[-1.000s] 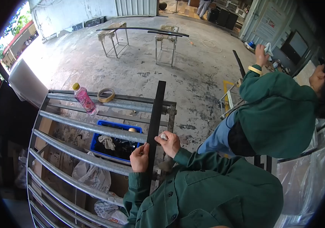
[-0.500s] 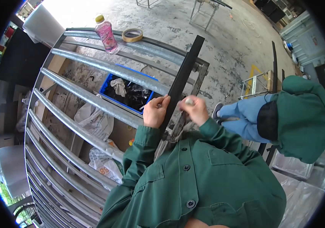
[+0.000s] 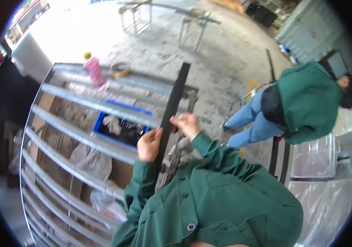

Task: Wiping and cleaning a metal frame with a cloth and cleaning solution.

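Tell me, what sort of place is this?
Probably a workshop of some kind: there is a metal rack of parallel bars with a long dark strip at its right end, a blue bin of dark oddments below, and a scuffed, dark-patched floor.

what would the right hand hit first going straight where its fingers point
Most likely the long, flat black bar: the right hand points left at its edge and may touch it; depth is unclear.

The left hand (image 3: 149, 145) is at the left edge of a long black strip (image 3: 175, 99), the right hand (image 3: 187, 125) at its right. On the barred metal rack (image 3: 102, 103) sit a pink bottle (image 3: 95, 73) and a tape roll (image 3: 119, 74); a blue bin (image 3: 98, 123) shows underneath the rack.
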